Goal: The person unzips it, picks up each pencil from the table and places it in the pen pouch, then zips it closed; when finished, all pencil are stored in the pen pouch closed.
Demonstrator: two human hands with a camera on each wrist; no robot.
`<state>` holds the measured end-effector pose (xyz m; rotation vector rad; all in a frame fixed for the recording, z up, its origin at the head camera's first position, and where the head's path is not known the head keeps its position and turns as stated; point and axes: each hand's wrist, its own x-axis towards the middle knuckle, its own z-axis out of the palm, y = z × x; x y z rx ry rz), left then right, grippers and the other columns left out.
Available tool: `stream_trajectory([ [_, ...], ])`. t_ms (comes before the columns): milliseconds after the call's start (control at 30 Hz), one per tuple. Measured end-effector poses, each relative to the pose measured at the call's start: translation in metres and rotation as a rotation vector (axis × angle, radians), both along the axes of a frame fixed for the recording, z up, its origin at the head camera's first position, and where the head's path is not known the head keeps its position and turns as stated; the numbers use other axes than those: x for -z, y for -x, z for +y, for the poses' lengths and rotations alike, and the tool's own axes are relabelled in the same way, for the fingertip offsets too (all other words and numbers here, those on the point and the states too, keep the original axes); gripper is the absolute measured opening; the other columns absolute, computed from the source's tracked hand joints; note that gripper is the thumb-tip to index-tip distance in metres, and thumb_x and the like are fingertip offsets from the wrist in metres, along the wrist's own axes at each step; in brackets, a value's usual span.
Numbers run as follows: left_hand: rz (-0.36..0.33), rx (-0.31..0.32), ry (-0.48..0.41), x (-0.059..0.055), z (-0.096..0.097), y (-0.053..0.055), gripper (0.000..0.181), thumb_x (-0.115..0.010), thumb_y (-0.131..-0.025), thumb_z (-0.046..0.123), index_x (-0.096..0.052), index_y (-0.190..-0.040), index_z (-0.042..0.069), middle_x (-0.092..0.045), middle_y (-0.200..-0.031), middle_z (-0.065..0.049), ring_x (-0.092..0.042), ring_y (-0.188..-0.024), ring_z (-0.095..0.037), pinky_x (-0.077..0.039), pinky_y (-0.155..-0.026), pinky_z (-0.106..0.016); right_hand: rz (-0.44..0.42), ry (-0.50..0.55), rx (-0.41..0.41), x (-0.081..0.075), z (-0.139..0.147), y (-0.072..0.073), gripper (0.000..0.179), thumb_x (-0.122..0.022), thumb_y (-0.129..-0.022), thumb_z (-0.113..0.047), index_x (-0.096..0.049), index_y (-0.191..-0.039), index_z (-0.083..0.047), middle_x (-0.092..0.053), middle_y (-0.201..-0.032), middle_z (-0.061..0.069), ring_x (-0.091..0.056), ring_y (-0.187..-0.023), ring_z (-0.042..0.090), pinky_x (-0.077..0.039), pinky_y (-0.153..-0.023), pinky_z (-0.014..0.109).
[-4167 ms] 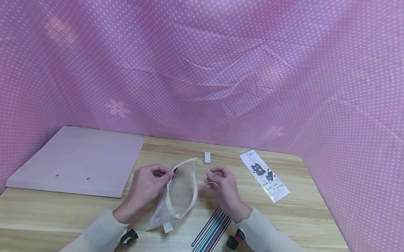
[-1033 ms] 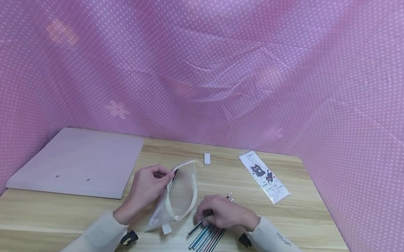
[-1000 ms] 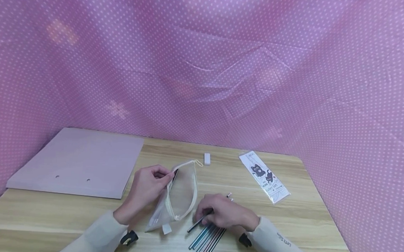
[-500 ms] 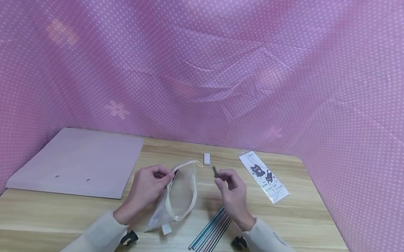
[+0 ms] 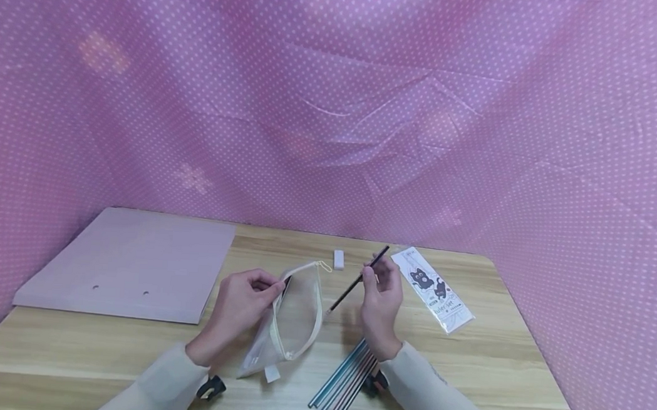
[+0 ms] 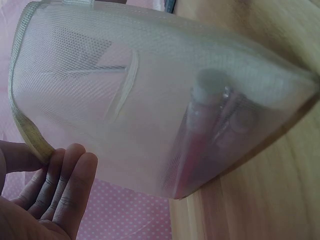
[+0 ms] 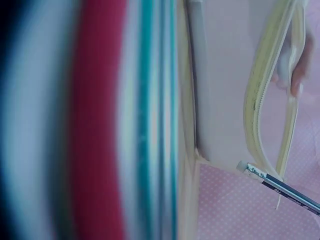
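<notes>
My left hand (image 5: 246,306) pinches one zipper edge of a whitish mesh zipper pouch (image 5: 260,351), whose mouth gapes toward the right. Through the mesh in the left wrist view, a pale-capped reddish object (image 6: 200,110) and other items show blurred at the bottom. My right hand (image 5: 382,296) holds a dark pencil (image 5: 347,292) slantwise above the table. Its eraser end (image 7: 242,166) points down and left, close to the pouch's open side. Below the right hand lie several pencils (image 5: 331,387) in teal, red and dark tones, partly hidden by the wrist.
A white eraser (image 5: 338,259) lies behind the pouch. The packaged ruler set (image 5: 433,290) with cat pictures lies at the back right. A large pale board (image 5: 133,262) takes up the left rear. Pink dotted cloth (image 5: 332,136) surrounds the wooden table (image 5: 494,365).
My right hand has picked a dark pencil from the bunch, lifted it and turned its eraser end toward the pouch. The left hand and pouch have stayed in place.
</notes>
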<state>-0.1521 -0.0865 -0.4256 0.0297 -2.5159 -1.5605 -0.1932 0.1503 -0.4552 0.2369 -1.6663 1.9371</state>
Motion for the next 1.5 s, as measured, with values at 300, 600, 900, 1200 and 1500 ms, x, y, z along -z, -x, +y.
stream_trajectory([
  [300, -0.006, 0.004, -0.003, -0.001, 0.001, 0.0, 0.012, -0.078, -0.089, 0.024, -0.077, -0.086, 0.013, -0.077, -0.079, -0.003, -0.066, -0.064, -0.009, -0.053, -0.054, -0.021, -0.17, 0.19, 0.043, -0.01, -0.003, 0.011, 0.025, -0.058, -0.099, -0.001, -0.052, -0.123, 0.003, -0.064, -0.103, -0.003, -0.064, -0.096, 0.008, -0.057, -0.09, 0.021],
  [600, -0.018, 0.01, -0.034, -0.001, 0.0, 0.0, 0.012, -0.078, -0.089, 0.023, -0.077, -0.087, 0.012, -0.077, -0.08, -0.006, -0.066, -0.063, -0.011, -0.054, -0.054, -0.022, -0.233, 0.367, 0.002, -0.023, -0.001, 0.019, 0.021, -0.053, -0.101, 0.0, -0.05, -0.122, 0.001, -0.06, -0.102, 0.001, -0.06, -0.094, 0.01, -0.056, -0.083, 0.022],
  [900, -0.02, 0.003, -0.022, -0.001, 0.0, 0.001, 0.011, -0.078, -0.089, 0.025, -0.077, -0.086, 0.013, -0.076, -0.079, -0.003, -0.066, -0.065, -0.011, -0.054, -0.054, -0.021, -0.331, 0.448, -0.119, -0.019, -0.016, 0.018, 0.011, -0.052, -0.101, 0.003, -0.054, -0.108, -0.006, -0.061, -0.091, -0.001, -0.061, -0.08, 0.008, -0.057, -0.071, 0.02],
  [1200, -0.025, 0.003, -0.026, -0.002, -0.001, 0.001, 0.009, -0.078, -0.089, 0.022, -0.077, -0.088, 0.013, -0.077, -0.08, -0.003, -0.067, -0.065, -0.011, -0.054, -0.054, -0.022, -0.436, 0.317, -0.244, -0.009, -0.039, 0.004, 0.024, -0.061, -0.095, 0.005, -0.056, -0.117, 0.013, -0.075, -0.089, 0.004, -0.072, -0.078, 0.01, -0.063, -0.076, 0.025],
  [1500, -0.011, -0.003, -0.003, -0.001, -0.001, 0.001, 0.009, -0.078, -0.089, 0.024, -0.078, -0.086, 0.015, -0.077, -0.079, -0.002, -0.067, -0.066, -0.01, -0.052, -0.055, -0.021, -0.564, 0.23, -0.379, -0.002, -0.051, -0.005, 0.019, -0.064, -0.092, 0.005, -0.061, -0.11, 0.011, -0.075, -0.075, -0.001, -0.073, -0.066, 0.009, -0.064, -0.068, 0.026],
])
